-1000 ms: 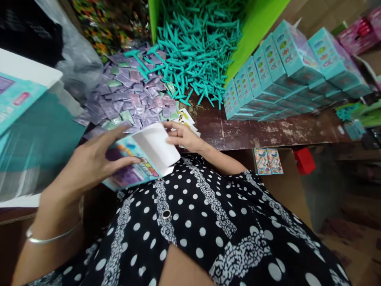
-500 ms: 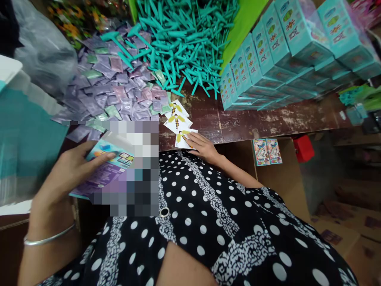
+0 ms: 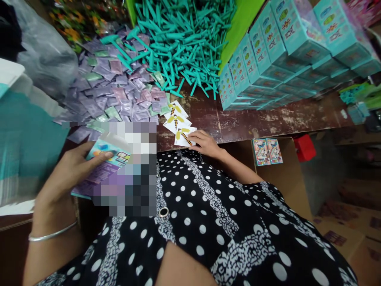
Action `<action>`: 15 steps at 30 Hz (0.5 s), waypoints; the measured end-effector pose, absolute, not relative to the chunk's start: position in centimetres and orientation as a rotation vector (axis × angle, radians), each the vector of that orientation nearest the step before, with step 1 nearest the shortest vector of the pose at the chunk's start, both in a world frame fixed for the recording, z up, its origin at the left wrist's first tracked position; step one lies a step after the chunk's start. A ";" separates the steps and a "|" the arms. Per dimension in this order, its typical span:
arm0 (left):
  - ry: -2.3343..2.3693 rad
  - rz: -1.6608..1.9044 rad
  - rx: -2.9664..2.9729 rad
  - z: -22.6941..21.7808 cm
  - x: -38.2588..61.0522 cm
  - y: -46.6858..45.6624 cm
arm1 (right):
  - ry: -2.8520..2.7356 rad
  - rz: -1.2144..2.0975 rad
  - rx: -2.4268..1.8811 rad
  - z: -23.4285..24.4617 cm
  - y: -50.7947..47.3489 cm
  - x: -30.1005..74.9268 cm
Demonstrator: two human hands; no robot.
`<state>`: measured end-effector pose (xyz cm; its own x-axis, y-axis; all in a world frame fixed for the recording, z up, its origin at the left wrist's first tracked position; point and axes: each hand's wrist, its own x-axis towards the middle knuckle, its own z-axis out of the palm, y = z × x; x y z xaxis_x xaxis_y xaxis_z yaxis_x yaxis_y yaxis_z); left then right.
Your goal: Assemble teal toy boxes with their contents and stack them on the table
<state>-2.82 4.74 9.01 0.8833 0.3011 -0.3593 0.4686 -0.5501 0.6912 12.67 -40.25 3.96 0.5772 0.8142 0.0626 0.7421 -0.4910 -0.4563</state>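
Left grip [image 3: 70, 167]: carton [image 3: 101, 171] held before the desk [image 3: 205, 115], thumb across printed face (part obscured by pixelation) | Right grip [image 3: 205, 143]: nearest patterned card [image 3: 181, 137] touched at desk edge; whether pinched cannot be told | Beyond: sachets [image 3: 116, 91] heaped; turquoise pieces [image 3: 184, 47] piled; boxes [image 3: 264, 55] stacked rightward.
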 end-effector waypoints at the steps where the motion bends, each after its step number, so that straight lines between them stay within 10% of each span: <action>1: 0.550 -0.251 2.186 8.7 -2.8 4.9 | -1.245 0.226 -2.366 4.0 -40.2 12.9; 15: 0.624 -0.267 2.058 8.8 -2.7 4.5 | -0.811 0.256 -2.055 10.4 -33.9 17.6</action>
<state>-2.73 4.48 8.82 0.8469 0.3250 -0.4209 0.5288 -0.4318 0.7307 17.64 -33.86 10.38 0.7651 0.6330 0.1184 0.4502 -0.3943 -0.8011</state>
